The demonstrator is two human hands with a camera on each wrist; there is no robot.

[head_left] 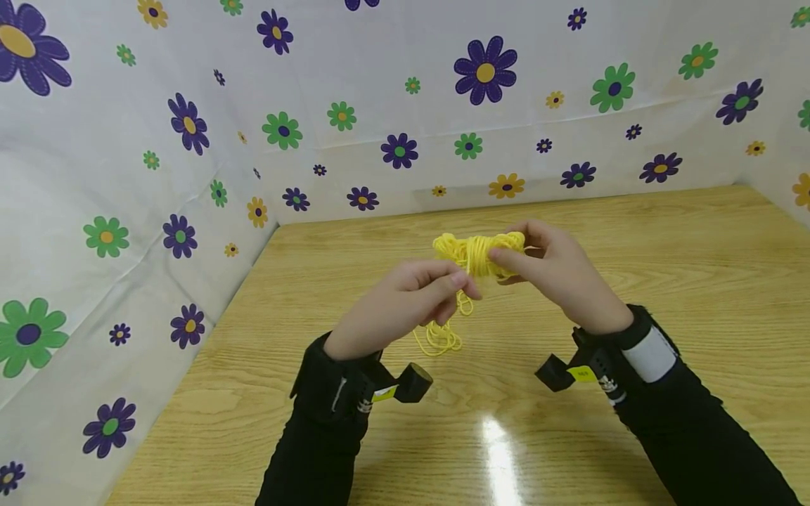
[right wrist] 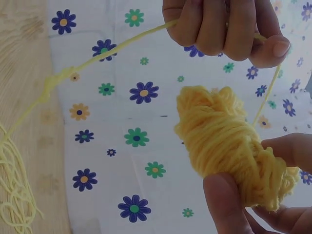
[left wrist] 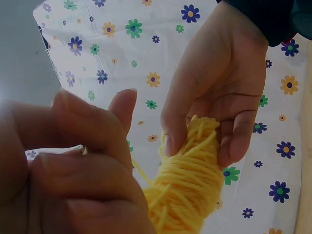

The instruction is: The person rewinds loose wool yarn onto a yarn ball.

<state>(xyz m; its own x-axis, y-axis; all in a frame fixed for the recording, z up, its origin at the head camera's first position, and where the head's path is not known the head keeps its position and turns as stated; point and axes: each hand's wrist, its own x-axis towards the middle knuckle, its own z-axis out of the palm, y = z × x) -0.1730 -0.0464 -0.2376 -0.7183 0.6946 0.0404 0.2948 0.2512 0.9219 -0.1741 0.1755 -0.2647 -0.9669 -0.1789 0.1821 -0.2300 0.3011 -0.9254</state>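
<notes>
A bundle of yellow yarn (head_left: 479,254), wrapped around its middle, is held above the table by my right hand (head_left: 566,270). The thumb presses the near side and the fingers reach behind the bundle's right end. My left hand (head_left: 411,299), just left of it and slightly nearer me, has curled fingers that pinch the yarn strand (right wrist: 269,95) running off the bundle. In the right wrist view the strand passes through the left fingers and slopes down, with a small knotted tangle on it, to loose yarn (right wrist: 14,187) on the table.
A wooden table (head_left: 253,393) lies under both hands, with the loose yarn pile (head_left: 441,339) on it below the left hand. White cloth (head_left: 354,77) printed with flowers hangs behind and along the sides. Each wrist wears a black strap with a small camera.
</notes>
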